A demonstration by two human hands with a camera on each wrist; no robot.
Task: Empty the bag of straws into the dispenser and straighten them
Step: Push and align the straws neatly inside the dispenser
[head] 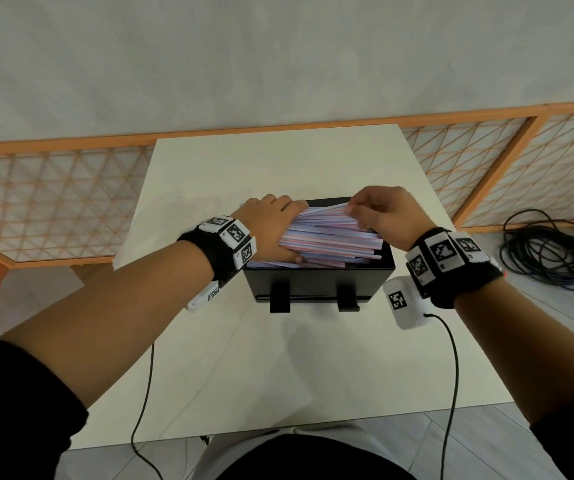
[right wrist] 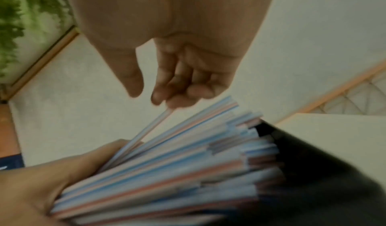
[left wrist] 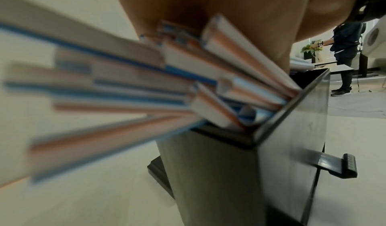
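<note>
Left hand grip: left hand (head: 271,230) wrapped over the left end of the straws (head: 334,237), fingers curled round the bundle
Right hand grip: right hand (head: 379,211) curled, fingertips (right wrist: 160,100) touching the end of one raised straw (right wrist: 144,133); a true pinch cannot be told
Straws: piled in the black box (head: 316,284), ends sticking out at 9 o'clock
Box: mid-table (head: 244,375), two tabs at 6 o'clock
Cable coil (head: 548,254): on the floor at 3 o'clock
</note>
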